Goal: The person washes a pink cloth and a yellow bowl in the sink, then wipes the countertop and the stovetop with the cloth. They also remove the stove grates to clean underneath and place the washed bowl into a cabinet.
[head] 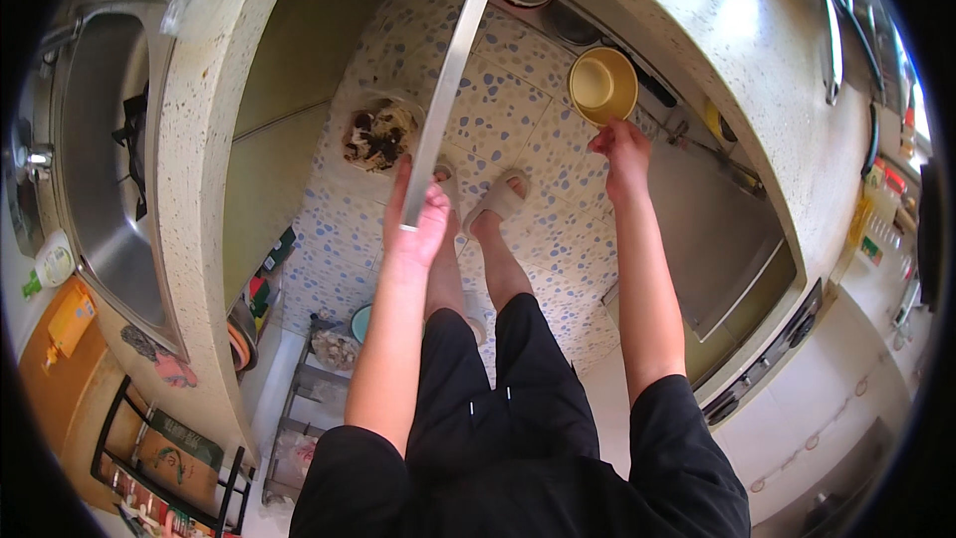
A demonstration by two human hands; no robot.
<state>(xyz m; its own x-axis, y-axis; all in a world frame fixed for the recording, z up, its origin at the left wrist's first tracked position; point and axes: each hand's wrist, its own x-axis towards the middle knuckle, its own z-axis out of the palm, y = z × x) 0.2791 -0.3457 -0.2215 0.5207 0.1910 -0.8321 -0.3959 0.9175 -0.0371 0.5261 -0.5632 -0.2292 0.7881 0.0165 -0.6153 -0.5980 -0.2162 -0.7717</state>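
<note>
My left hand (pixel 418 213) grips the near end of a long, silvery metal strip (pixel 455 63), with fingers on both sides. The strip runs away towards the far counter; it may be the top edge of an opened cabinet door, but I cannot tell. In my right hand (pixel 626 153) is the rim of a gold-coloured, round metal pot (pixel 603 86), tilted so that its inside shows. The pot hangs beside an open cabinet under the right counter. Round pans (pixel 571 21) stand inside that cabinet, partly hidden by the countertop.
A bag-lined bin (pixel 381 133) of food waste stands on the speckled tile floor (pixel 508 101), left of my slippers (pixel 499 200). A stone countertop (pixel 213 67) with a steel sink (pixel 112 119) lies left. A grey metal panel (pixel 709 239) sits low right. A rack (pixel 302 396) stands near my left leg.
</note>
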